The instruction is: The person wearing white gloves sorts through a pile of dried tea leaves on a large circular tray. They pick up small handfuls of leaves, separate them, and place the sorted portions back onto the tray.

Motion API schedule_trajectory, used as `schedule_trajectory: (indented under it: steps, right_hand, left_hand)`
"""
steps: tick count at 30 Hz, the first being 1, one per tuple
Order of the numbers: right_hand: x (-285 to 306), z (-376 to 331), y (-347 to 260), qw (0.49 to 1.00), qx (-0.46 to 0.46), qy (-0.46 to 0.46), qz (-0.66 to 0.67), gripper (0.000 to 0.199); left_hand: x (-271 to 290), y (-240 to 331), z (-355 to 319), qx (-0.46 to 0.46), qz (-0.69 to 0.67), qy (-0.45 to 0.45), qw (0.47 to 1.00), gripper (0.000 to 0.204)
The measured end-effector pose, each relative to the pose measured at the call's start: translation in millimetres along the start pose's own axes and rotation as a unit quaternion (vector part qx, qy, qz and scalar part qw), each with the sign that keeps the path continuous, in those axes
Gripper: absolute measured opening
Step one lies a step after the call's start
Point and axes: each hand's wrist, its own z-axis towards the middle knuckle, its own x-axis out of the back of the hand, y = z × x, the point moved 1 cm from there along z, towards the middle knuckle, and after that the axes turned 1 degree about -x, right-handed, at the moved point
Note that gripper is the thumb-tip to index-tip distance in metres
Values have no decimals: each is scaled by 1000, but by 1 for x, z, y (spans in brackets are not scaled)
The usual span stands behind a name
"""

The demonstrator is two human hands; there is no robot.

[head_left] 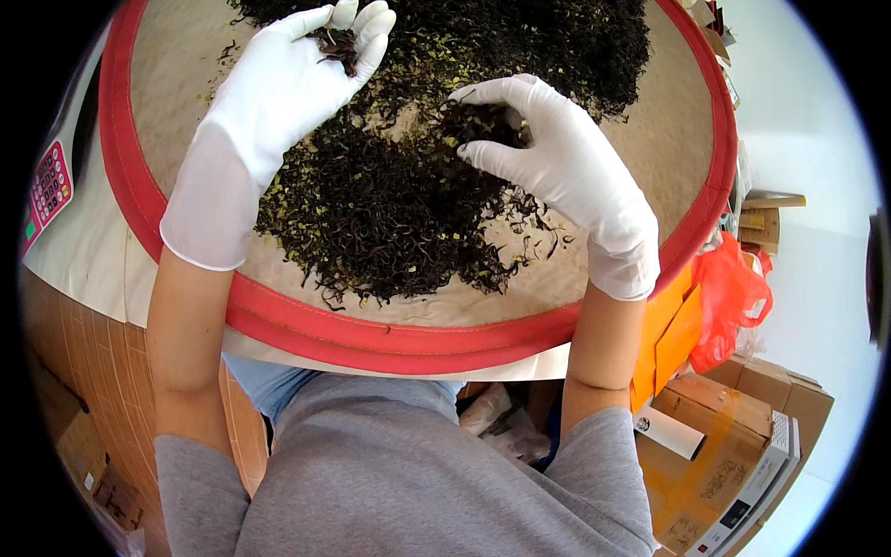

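Note:
Dark, twisted dried tea leaves (371, 223) mixed with small yellow-green flakes lie in heaps on a round, cloth-lined tray with a red rim (371, 336). My left hand (288, 84), in a white glove, is turned palm up above the left side of the heap, fingers curled round a small clump of leaves (336, 46). Also gloved in white, my right hand (557, 148) reaches into the middle of the heap. Its thumb and fingers curve around a bunch of leaves (487, 125), and some fingertips are hidden among them.
A pink device with dark keys (51, 186) sits at the table's left edge. To the right are a red plastic bag (729, 302), orange sheets (673, 334) and cardboard boxes (696, 418) with a white roll (670, 433). The tray's rim passes beneath both forearms.

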Motion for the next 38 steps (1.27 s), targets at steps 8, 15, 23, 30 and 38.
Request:
schedule_trajectory:
  steps: [8,15,23,30,38]
  right_hand:
    - [-2,-4,0,991,-49,47,113,21]
    - [-13,-13,7,992,39,-123,14,28]
    - [51,-46,-15,990,-107,-4,89,26]
    - [27,-62,5,994,-105,15,-28,25]
    - [58,-117,-22,930,-138,329,90,24]
  left_hand:
    - [0,0,0,-3,2,14,1000,21]
    - [4,0,6,1,15,4,1000,20]
    - [1,18,2,-36,-37,9,999,19]
    - [1,12,3,-3,13,-53,999,22]
    - [10,17,-4,-25,43,39,998,23]
